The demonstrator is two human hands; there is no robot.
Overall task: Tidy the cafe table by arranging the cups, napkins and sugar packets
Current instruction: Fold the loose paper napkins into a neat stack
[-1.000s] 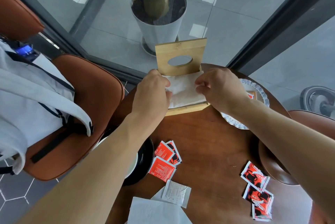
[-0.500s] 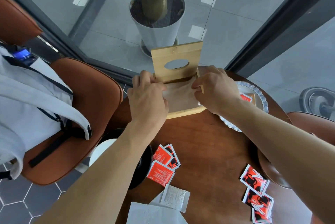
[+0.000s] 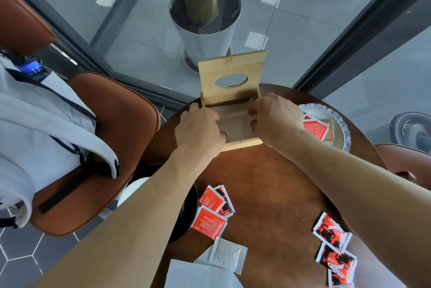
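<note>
Pale bamboo napkin box (image 3: 231, 70), red-and-black sugar packets (image 3: 213, 212), reddish-brown table (image 3: 268, 182), tan chair (image 3: 112, 124)

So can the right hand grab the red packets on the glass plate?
Probably yes: the right hand is beside the glass plate, and the red packets lie uncovered, though its fingers are busy at the wooden box.

Materials and surface finish

Napkin box (image 3: 232, 70): pale matt wood. Worktop (image 3: 268, 182): dark polished wood. Sugar packets (image 3: 213, 213): glossy paper.

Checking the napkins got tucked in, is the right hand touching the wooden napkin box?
Touching. The head view shows the right hand with its curled fingers against the right edge of the wooden napkin box, no gap visible.
</note>
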